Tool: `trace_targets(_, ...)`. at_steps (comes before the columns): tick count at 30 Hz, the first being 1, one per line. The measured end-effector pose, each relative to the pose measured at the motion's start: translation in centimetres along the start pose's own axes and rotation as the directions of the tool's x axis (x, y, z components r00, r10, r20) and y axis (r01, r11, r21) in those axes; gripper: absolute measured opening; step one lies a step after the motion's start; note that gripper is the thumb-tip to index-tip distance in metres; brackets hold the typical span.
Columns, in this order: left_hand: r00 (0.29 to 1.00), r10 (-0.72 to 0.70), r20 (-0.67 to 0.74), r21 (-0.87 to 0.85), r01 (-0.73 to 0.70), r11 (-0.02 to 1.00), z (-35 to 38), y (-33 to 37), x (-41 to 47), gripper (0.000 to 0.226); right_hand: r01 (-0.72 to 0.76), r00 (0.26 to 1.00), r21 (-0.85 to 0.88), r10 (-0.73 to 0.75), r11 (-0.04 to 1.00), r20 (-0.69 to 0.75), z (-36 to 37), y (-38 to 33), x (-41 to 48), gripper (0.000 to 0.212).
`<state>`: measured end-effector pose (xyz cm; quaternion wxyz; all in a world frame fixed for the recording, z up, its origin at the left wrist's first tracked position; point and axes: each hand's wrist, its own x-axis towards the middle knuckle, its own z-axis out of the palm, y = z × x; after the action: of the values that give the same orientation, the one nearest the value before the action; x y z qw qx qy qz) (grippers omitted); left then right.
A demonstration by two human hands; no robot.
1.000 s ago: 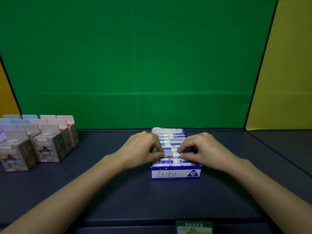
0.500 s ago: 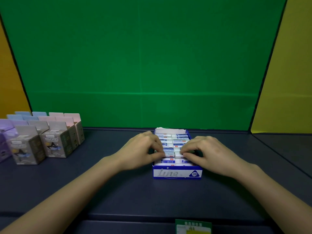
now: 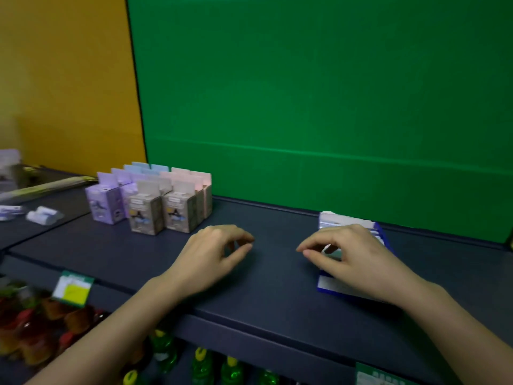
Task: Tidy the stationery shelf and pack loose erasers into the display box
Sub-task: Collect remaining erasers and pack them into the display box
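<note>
The blue-and-white display box (image 3: 331,284) stands on the dark shelf (image 3: 277,287) at the right, with rows of erasers (image 3: 347,221) inside. My right hand (image 3: 358,262) hovers over the box's left half and hides most of it; its fingers are loosely curled and hold nothing. My left hand (image 3: 211,257) hangs above bare shelf to the left of the box, fingers also loosely curled and empty. Small white wrapped pieces (image 3: 44,215), blurred and possibly loose erasers, lie on the neighbouring shelf section at far left.
A block of small purple, grey and pink cartons (image 3: 150,209) stands at the back left of the shelf. A green price tag (image 3: 73,287) hangs on the front edge. Green-capped bottles (image 3: 202,365) and red packs (image 3: 27,332) fill the shelf below.
My head has turned left, so the box now sits at the right. Both hands have lifted off the erasers; the left hand has moved away to the left of the box.
</note>
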<state>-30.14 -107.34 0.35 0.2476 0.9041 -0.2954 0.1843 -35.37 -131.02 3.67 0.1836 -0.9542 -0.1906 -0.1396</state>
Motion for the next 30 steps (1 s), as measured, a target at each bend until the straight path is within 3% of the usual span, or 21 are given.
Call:
trace_targets(9, 0.987, -0.142, -0.069, 0.057, 0.146, 0.988, -6.5, -7.6, -6.7, 0.040, 0.108, 0.994, 0.005, -0.108, 0.994, 0.035, 5.1, -8.6, 4.7, 0.015)
trace_targets(22, 0.965, -0.233, -0.117, 0.141, 0.249, 0.958, -18.5, -23.9, -16.9, 0.052, 0.154, 0.987, 0.177, -0.158, 0.972, 0.012, 16.7, -25.4, 14.5, 0.014)
trace_targets(27, 0.959, -0.246, -0.145, 0.167, 0.268, 0.949, -21.4, -29.9, -17.6, 0.030, 0.183, 0.981, 0.158, -0.191, 0.970, 0.040, 19.7, -29.4, 19.9, 0.020)
trace_targets(30, 0.960, -0.250, -0.124, 0.196, 0.271, 0.942, -22.0, -33.4, -17.1, 0.033, 0.195, 0.974, 0.095, -0.204, 0.976, 0.095, 21.4, -30.7, 23.2, 0.028)
